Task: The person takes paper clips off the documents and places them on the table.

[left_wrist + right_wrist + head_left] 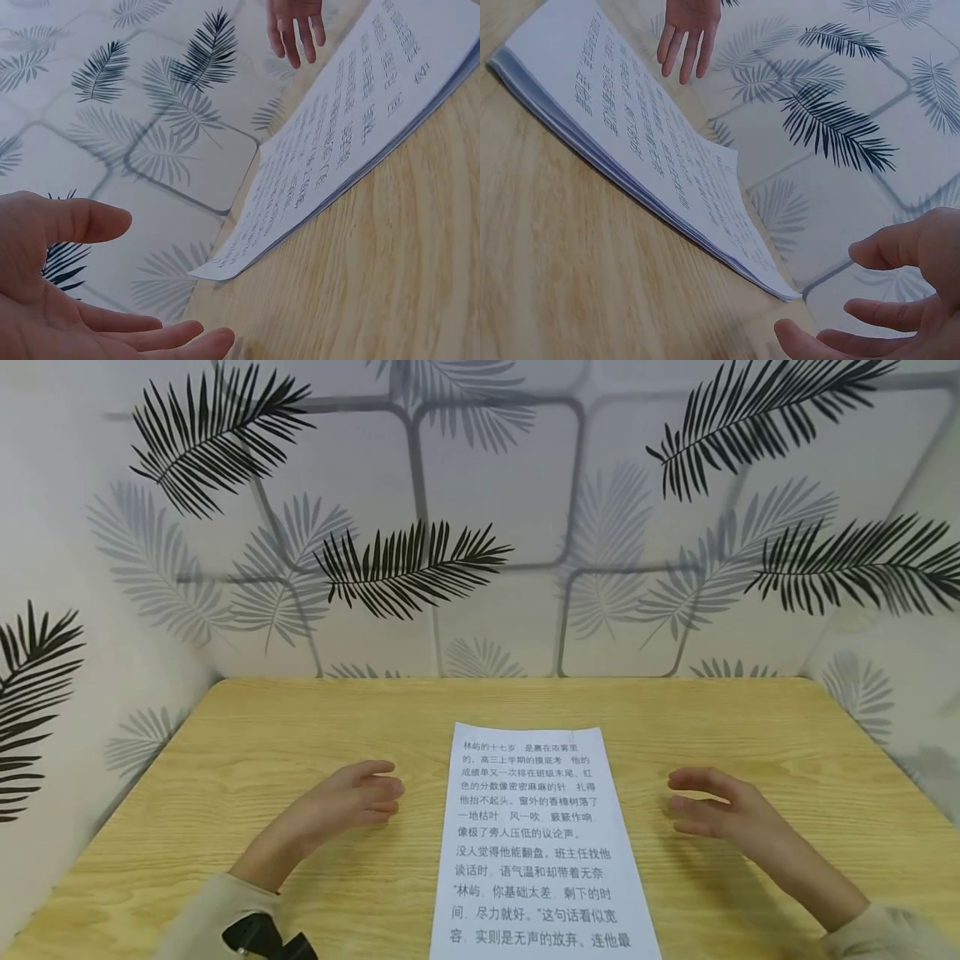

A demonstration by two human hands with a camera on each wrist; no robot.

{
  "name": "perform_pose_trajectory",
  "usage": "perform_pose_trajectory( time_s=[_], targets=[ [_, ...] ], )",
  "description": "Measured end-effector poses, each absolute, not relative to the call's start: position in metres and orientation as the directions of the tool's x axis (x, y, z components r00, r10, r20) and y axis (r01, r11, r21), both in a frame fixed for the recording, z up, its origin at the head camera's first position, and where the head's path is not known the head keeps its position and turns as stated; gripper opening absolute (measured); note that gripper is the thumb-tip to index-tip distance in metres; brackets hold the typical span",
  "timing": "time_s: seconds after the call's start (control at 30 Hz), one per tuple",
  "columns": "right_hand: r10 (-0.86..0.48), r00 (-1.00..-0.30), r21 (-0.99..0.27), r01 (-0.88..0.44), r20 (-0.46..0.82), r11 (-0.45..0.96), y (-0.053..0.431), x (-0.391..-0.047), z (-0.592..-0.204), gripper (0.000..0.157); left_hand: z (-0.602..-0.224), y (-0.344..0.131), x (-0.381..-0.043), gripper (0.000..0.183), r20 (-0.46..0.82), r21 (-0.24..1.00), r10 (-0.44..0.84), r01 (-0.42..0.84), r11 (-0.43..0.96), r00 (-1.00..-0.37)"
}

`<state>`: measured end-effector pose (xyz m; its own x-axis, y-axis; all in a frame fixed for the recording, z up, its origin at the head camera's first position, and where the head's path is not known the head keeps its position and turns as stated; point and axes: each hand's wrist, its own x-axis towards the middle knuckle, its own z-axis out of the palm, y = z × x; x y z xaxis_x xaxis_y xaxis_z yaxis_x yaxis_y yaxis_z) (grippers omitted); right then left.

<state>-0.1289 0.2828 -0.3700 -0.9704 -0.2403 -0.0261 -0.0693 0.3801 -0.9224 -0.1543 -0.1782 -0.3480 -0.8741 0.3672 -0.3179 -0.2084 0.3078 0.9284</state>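
Note:
A stack of white paper sheets (534, 843) printed with Chinese text lies on the table, its near end cut off by the head view's lower edge. Both wrist views show several sheets layered together, with the far corners curling up slightly. To the left of the stack hovers my left hand (352, 802), fingers loosely extended and apart from the paper. On the other side, my right hand (712, 806) is held likewise, thumb and fingers spread, with nothing in it. Neither hand touches the sheets.
The wooden table (300, 718) has light yellow grain. Behind it and at both sides stands a pale wall covering (495, 485) with a leaf pattern. A black device (266, 935) is strapped at the left wrist, over a light sleeve (217, 918).

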Motion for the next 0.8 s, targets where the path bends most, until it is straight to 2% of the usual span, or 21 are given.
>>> perform_pose_trajectory(
  time_s=[0.27,0.57,0.8],
  targets=[
    [-0.221,-0.964,-0.924,0.058,-0.15,0.377,0.263,-0.127,-0.371,0.056,-0.356,-0.178,-0.155,0.063,-0.315,0.948,0.499,-0.294,0.122,-0.808],
    [-0.33,-0.915,-0.963,0.17,-0.233,0.208,0.256,-0.134,-0.376,0.062,-0.367,-0.172,-0.158,0.061,-0.346,0.877,0.599,-0.476,-0.068,-0.722],
    [-0.412,-0.878,-0.967,0.19,-0.245,0.17,0.259,-0.136,-0.376,0.063,-0.369,-0.163,-0.158,0.058,-0.367,0.828,0.598,-0.543,-0.139,-0.713]
  ],
)
